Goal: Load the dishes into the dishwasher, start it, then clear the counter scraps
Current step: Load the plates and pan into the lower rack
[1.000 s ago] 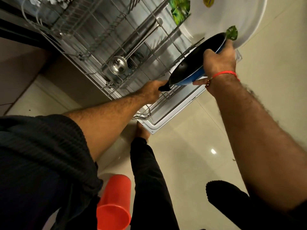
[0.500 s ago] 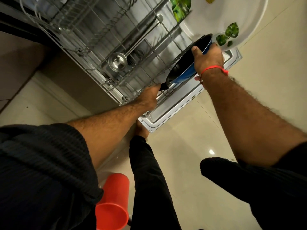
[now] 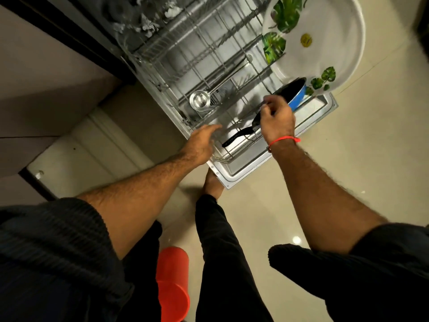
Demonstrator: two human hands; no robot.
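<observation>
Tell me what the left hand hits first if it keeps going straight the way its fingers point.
Most likely the wires of the lower rack: the left hand points up and right across its near corner. Further along sits the ladle. Depth is unclear, so it may pass above the wires.

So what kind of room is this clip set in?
Most likely a home kitchen: an open dishwasher with its rack pulled out over a tiled floor, loaded with a frying pan and large plate.

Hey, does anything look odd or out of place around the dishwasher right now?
Only the orange cup, which lies on its side on the floor by the person's legs, away from the rack. Nothing looks spilled or broken.
</observation>
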